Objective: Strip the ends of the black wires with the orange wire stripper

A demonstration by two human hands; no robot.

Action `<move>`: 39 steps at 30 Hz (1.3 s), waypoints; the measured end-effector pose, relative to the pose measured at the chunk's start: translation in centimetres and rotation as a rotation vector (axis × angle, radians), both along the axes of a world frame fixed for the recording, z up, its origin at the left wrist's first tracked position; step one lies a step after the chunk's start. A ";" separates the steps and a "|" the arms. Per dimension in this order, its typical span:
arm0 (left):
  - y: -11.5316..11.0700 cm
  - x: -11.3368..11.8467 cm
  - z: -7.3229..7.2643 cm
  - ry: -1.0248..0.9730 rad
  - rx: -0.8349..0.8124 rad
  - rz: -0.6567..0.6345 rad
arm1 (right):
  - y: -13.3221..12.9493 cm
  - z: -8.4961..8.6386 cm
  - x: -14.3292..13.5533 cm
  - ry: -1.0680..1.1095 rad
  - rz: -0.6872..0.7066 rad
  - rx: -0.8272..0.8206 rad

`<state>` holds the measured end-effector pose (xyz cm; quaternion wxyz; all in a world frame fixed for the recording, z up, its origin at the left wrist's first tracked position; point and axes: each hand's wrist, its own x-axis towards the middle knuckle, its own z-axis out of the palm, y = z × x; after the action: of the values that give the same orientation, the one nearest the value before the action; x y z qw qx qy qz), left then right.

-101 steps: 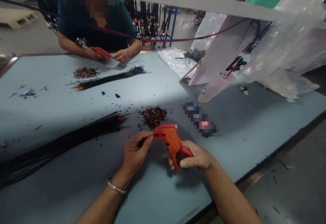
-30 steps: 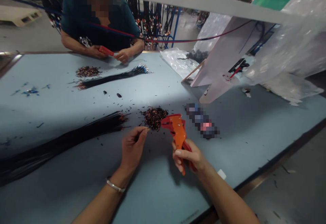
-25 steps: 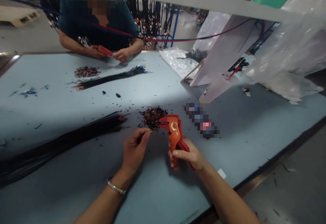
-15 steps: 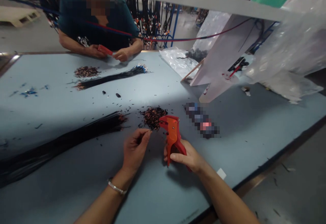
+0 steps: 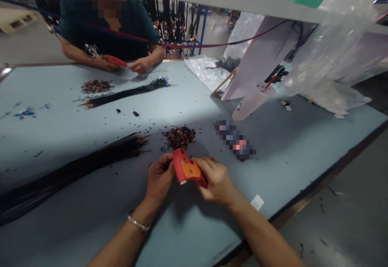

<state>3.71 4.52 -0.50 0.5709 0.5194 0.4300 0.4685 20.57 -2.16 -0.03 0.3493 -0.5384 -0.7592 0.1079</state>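
My right hand [image 5: 216, 180] is closed around the red and orange wire stripper [image 5: 190, 170]. The tool is turned on its side, and its head touches or nearly touches the fingertips of my left hand [image 5: 160, 176]. My left thumb and fingers are pinched on a thin wire, whose end is hidden by the stripper head now. Just beyond the tool lies a heap of short black and copper-coloured wire scraps [image 5: 179, 137]. A long bundle of black wires [image 5: 75, 166] stretches across the table to my left, its copper-coloured ends towards the heap.
Across the table [image 5: 291, 145], a co-worker [image 5: 106, 28] holds a red tool [image 5: 117, 61]. Another wire bundle [image 5: 127, 93] and scrap heap [image 5: 96, 86] lie before them. A blurred dark object [image 5: 235, 139] is at right, near a white shelf support [image 5: 251, 56] and plastic bags [image 5: 330, 93].
My right hand has turned the wire stripper from upright onto its side and brought it left against my left fingertips. My left hand stays pinched. The whole view has shifted slightly.
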 end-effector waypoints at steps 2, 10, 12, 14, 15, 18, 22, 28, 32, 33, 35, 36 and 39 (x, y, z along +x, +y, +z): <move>-0.1 0.0 -0.3 -0.078 -0.056 -0.003 | 0.2 -0.5 -0.3 -0.103 -0.012 0.047; 0.0 0.2 -0.6 -0.180 -0.100 -0.021 | 0.6 -1.1 0.0 -0.179 -0.130 0.059; -0.1 0.3 -0.4 -0.170 -0.089 -0.033 | 0.7 -1.1 0.1 -0.171 -0.138 0.061; -0.1 0.4 -0.1 -0.142 -0.082 -0.051 | 0.8 -1.1 0.1 -0.167 -0.146 0.070; -0.2 0.4 0.1 -0.122 -0.079 -0.064 | 0.8 -1.1 0.1 -0.165 -0.148 0.077; -0.1 0.4 0.5 -0.057 -0.060 -0.087 | 0.9 -0.9 0.0 -0.159 -0.147 0.082; -0.1 0.5 0.6 -0.027 -0.046 -0.073 | 1.0 -0.5 -0.1 -0.196 -0.152 0.080; 0.0 0.5 -0.8 -0.087 -0.061 -0.084 | 1.1 -0.8 -0.3 -0.314 -0.203 0.107; 0.1 0.6 -1.2 -0.140 -0.090 -0.058 | 1.5 -1.2 -0.4 -0.360 -0.209 0.065; 0.1 0.6 -1.2 -0.150 -0.104 -0.046 | 1.6 -1.3 -0.4 -0.364 -0.206 0.050; 0.2 0.7 -1.1 -0.162 -0.129 -0.022 | 1.7 -1.4 -0.4 -0.368 -0.194 0.012; 0.1 0.8 -1.1 -0.164 -0.138 -0.013 | 1.8 -1.4 -0.4 -0.368 -0.189 -0.009; 0.1 0.8 -0.9 -0.148 -0.142 0.010 | 1.9 -1.7 -0.3 -0.362 -0.183 -0.062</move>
<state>4.54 4.63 -1.40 0.6343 0.4394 0.4212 0.4766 20.24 -0.29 -1.70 0.1988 -0.6262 -0.7538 0.0006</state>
